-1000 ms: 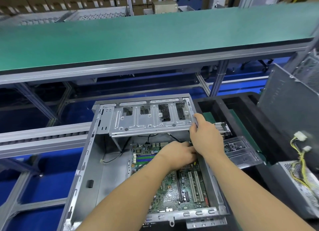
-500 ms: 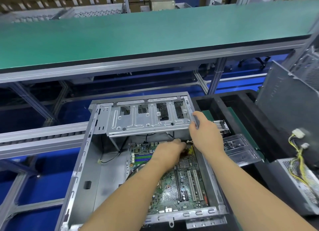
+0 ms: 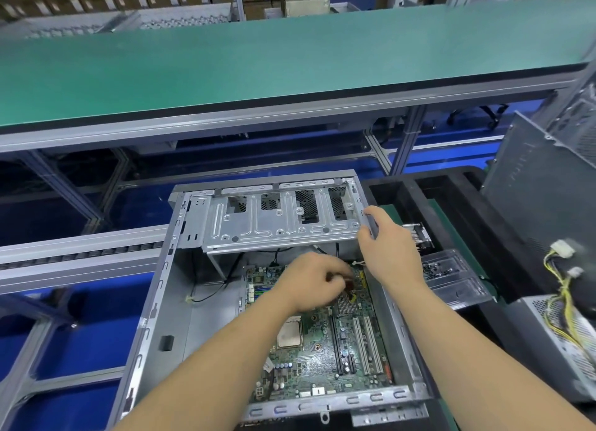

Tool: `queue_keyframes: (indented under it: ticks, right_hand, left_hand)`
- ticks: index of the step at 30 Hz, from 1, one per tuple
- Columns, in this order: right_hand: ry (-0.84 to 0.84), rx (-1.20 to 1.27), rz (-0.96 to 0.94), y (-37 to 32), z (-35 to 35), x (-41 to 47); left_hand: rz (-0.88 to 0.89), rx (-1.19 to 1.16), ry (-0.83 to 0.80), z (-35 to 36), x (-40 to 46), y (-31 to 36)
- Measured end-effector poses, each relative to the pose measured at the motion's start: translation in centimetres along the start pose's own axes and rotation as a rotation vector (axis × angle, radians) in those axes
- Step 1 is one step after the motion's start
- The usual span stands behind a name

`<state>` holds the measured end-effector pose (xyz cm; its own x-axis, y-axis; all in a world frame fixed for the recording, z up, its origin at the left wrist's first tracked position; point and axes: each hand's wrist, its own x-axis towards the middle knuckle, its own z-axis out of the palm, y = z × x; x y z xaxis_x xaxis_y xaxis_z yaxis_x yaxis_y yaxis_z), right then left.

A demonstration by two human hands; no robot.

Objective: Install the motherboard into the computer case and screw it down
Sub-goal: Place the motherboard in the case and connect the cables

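green motherboard [image 3: 325,350] flat inside open grey case [image 3: 180,317]

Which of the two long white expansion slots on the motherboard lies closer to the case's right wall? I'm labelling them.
The right-hand white slot, toward the right wall of the case. The other white slot runs parallel on its left, nearer the CPU socket.

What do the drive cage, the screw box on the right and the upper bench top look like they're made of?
Drive cage: bare sheet metal, likely steel; dull grey sheen, stamped ribs and punched holes.
Screw box: clear plastic, probably rigid; the small dark parts inside show through its walls.
Bench top: matte green mat, seemingly rubber or vinyl, over a dark edge and pale metal frame; the exact material can't be told.
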<state>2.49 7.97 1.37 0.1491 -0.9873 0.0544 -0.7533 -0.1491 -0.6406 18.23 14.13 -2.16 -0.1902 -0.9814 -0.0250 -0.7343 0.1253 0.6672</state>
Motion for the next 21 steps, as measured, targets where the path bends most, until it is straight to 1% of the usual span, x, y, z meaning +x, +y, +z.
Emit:
queue_keyframes:
  ticks: [1, 2, 3, 4, 5, 7, 9, 12, 14, 15, 17, 18, 21]
  right_hand:
    - [-0.001, -0.004, -0.002, 0.0, 0.1, 0.0]
    - [-0.002, -0.010, -0.004, 0.0, 0.1, 0.1]
    - [-0.005, -0.017, -0.008, 0.0, 0.1, 0.1]
    - [-0.006, -0.023, -0.011, 0.0, 0.1, 0.1]
    - [-0.005, -0.028, -0.015, 0.0, 0.1, 0.1]
    - [-0.002, -0.052, -0.027, -0.1, 0.0, 0.1]
    - [-0.001, -0.083, -0.042, -0.2, 0.0, 0.1]
    - [0.013, -0.142, -0.066, -0.4, 0.1, 0.0]
    - [0.046, -0.191, -0.091, -0.5, 0.2, -0.1]
    - [0.066, -0.215, -0.106, -0.6, 0.2, -0.2]
    - [0.101, -0.271, -0.134, -0.7, 0.3, -0.3]
    - [0.114, -0.311, -0.146, -0.7, 0.3, -0.3]
    - [0.160, -0.456, -0.187, -0.9, 0.2, -0.5]
  left_hand:
    - [-0.115, -0.186, 0.067, -0.9, -0.4, -0.2]
    - [-0.211, -0.304, 0.131, -1.6, -0.7, -0.6]
    - [-0.271, -0.332, 0.164, -2.3, -1.2, -1.0]
    - [-0.297, -0.250, 0.163, -2.8, -1.6, -1.5]
    - [-0.317, -0.121, 0.131, -3.2, -2.1, -2.0]
    - [-0.355, 0.111, 0.035, -3.2, -3.0, -2.8]
    - [-0.418, 0.194, -0.064, -3.0, -3.7, -3.6]
    - [-0.478, 0.306, -0.258, -2.9, -4.9, -4.4]
    - [-0.481, 0.369, -0.317, -2.9, -5.7, -4.7]
    - [-0.479, 0.385, -0.317, -2.9, -5.9, -4.9]
    - [-0.478, 0.337, -0.278, -3.2, -6.4, -5.1]
    - [-0.478, 0.263, -0.221, -3.5, -6.6, -5.2]
    - [-0.462, -0.106, 0.049, -4.3, -7.2, -4.7]
